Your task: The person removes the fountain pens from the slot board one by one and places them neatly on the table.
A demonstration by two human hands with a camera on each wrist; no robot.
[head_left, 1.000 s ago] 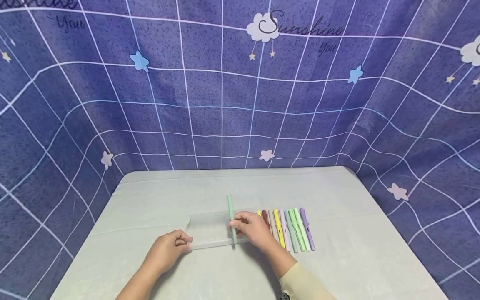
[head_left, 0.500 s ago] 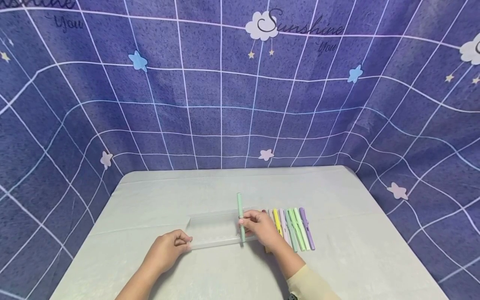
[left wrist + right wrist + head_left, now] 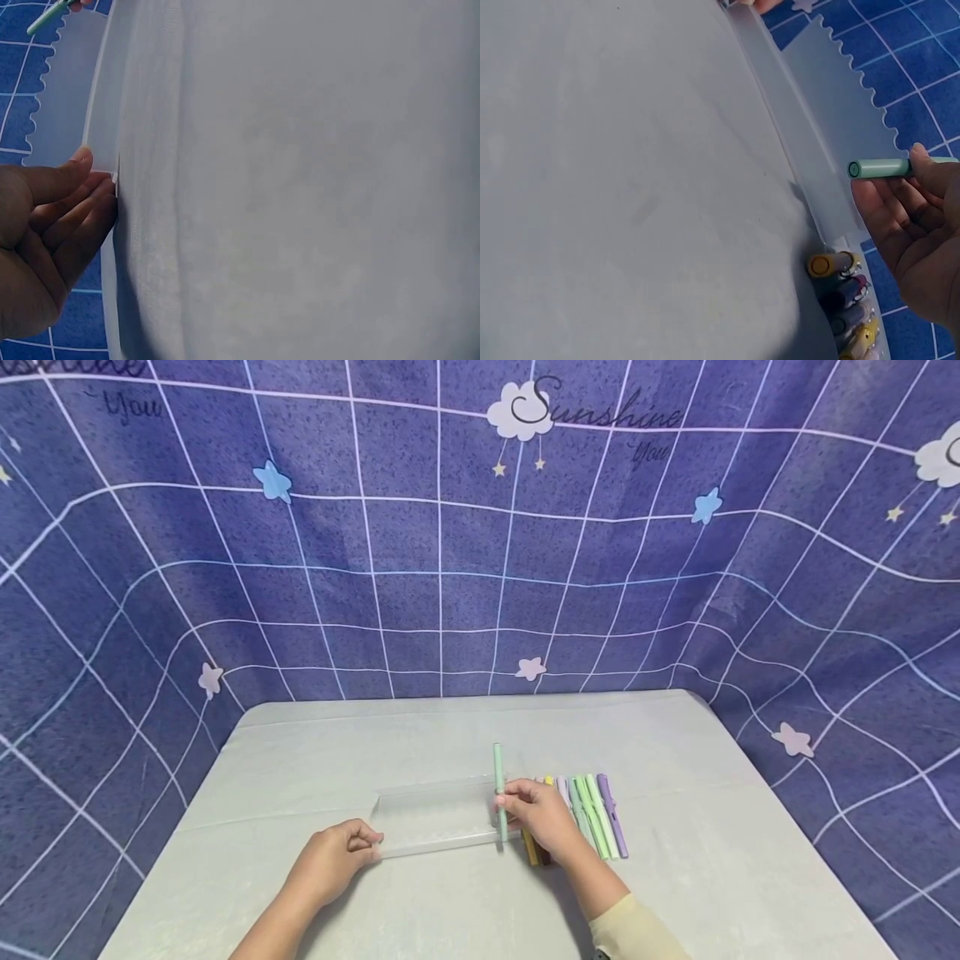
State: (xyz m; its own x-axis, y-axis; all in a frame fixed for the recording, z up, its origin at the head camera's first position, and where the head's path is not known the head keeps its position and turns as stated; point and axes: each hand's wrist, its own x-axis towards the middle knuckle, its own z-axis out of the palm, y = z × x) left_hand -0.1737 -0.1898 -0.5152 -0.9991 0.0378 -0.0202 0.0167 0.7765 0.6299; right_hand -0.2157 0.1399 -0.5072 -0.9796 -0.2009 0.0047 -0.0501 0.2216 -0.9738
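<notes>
A translucent plastic tray (image 3: 438, 817) with a scalloped edge (image 3: 870, 91) lies on the table. My left hand (image 3: 330, 862) pinches its near left corner, thumb on top and fingers below in the left wrist view. My right hand (image 3: 553, 823) holds a pale green pen (image 3: 498, 768) between thumb and fingers, over the tray's right part. The pen points away from me, its near end close to the tray's front edge. In line with the tray to the right, several coloured pens (image 3: 612, 814) lie side by side, partly hidden by my right hand.
A pale grey cloth covers the table (image 3: 300, 760). Behind and on both sides hangs a blue gridded curtain (image 3: 465, 543) with stars and clouds. In the right wrist view, a yellow-capped pen (image 3: 821, 265) is first in the row beside the tray's end.
My right hand has moved right along the tray with the pale green pen, toward the row, covering more of the left pens. My left hand stays at the tray's corner.
</notes>
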